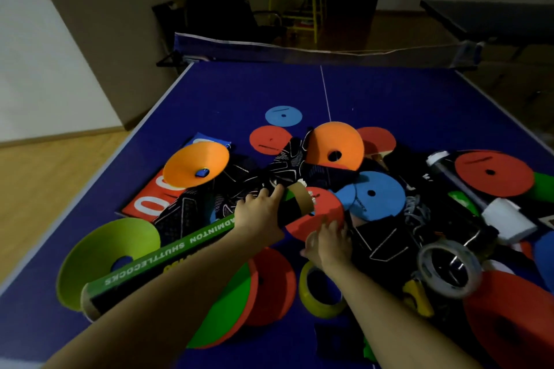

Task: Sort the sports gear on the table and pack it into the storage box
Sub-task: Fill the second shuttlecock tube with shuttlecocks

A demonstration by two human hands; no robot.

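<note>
Hands: L (260, 213) grips shuttlecock tube (168, 255) w/ fingers wrapped, R (328, 244) loose on red disc (314, 219).

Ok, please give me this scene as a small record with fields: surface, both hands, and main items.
surface: blue table tennis table with net
left hand: grips shuttlecock tube near its open end
right hand: fingers rest on red disc, holding nothing
nearby: orange cones, flat blue and red discs, black gloves, yellow tape roll
storage box: not in view
</note>
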